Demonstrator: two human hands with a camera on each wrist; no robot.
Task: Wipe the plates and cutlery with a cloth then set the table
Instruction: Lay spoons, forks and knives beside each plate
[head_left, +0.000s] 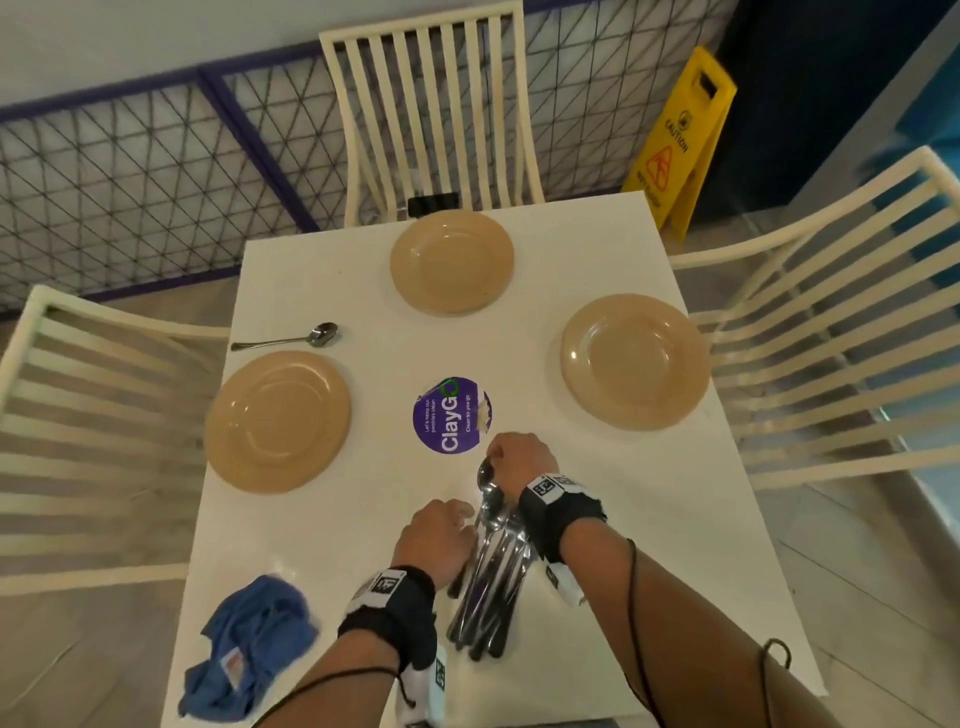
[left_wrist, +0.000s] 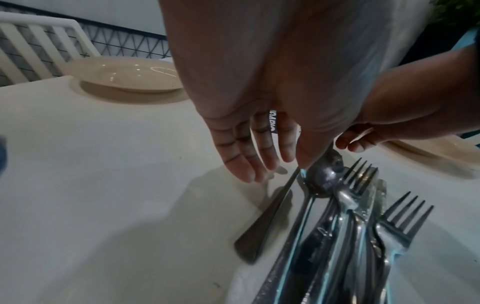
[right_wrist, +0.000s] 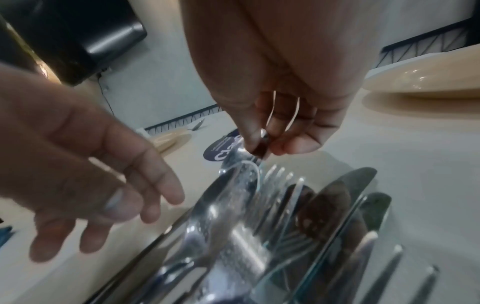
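Three tan plates stand on the white table (head_left: 649, 519): a left plate (head_left: 278, 421), a far plate (head_left: 452, 262) and a right plate (head_left: 635, 361). One spoon (head_left: 291, 340) lies beyond the left plate. A pile of forks, knives and spoons (head_left: 493, 587) lies near the front edge, on something clear. My right hand (head_left: 493, 460) pinches the bowl end of a spoon (right_wrist: 261, 144) at the pile's far end. My left hand (head_left: 457, 514) hovers just left of the pile with straight fingers (left_wrist: 241, 168), holding nothing. A crumpled blue cloth (head_left: 249, 649) lies at the front left.
A round purple sticker (head_left: 452, 415) marks the table's middle. Cream slatted chairs stand at the far side (head_left: 431, 104), left (head_left: 78, 441) and right (head_left: 841, 322). A dark phone (head_left: 432, 203) lies at the far edge. A yellow caution sign (head_left: 680, 140) stands on the floor.
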